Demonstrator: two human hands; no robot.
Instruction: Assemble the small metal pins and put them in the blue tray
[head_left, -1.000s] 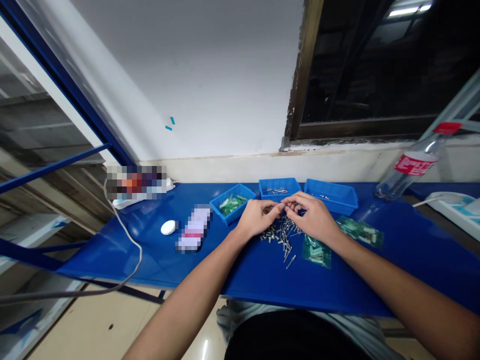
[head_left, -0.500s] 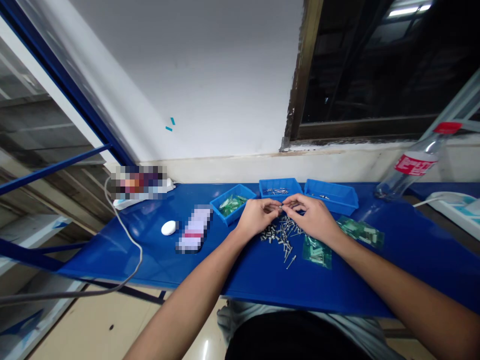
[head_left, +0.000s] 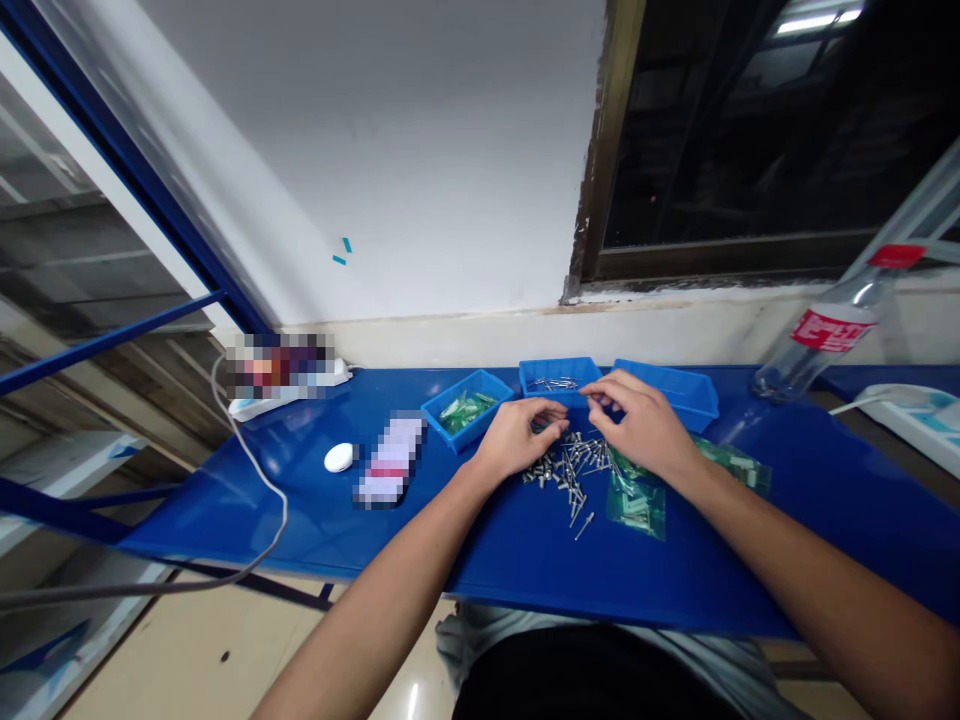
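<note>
Where hands [head_left: 516, 438] [head_left: 643, 425] curl near rivets [head_left: 574, 466], red bottle label [head_left: 832, 331], lettering blurred

No legible text, white characters on red label [head_left: 832, 331] of clear plastic bottle [head_left: 852, 294], too small and blurred to read

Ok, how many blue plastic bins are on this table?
3. The left bin holds green packets; the middle bin holds thin metal pieces; the right bin is partly hidden by the right hand. No others show.
</note>
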